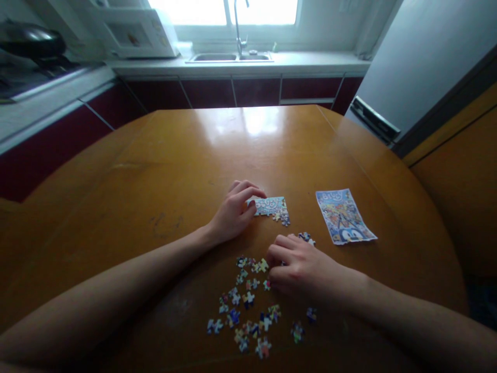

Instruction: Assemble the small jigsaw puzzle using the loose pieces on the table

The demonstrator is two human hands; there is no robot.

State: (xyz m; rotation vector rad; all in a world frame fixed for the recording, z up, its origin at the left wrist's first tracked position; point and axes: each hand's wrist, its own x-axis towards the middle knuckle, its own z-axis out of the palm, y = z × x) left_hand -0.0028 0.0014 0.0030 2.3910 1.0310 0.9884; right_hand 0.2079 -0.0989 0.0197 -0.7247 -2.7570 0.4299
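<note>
My left hand rests at the left end of a partly joined jigsaw puzzle. Its index finger lies along the top edge, with the thumb apart from it near the left side. The joined part is a pale blue strip with lettering, and more pieces hang down at its right end. My right hand is lower and to the right, fingers curled together over the table. A bit of a jigsaw piece shows between its fingers, mostly hidden. Many loose jigsaw pieces lie spread to the left of and below that hand.
A printed picture sheet lies right of the puzzle on the wooden table. Some pieces sit just beyond my right hand. Behind the table are a sink, a microwave and a stove with a wok.
</note>
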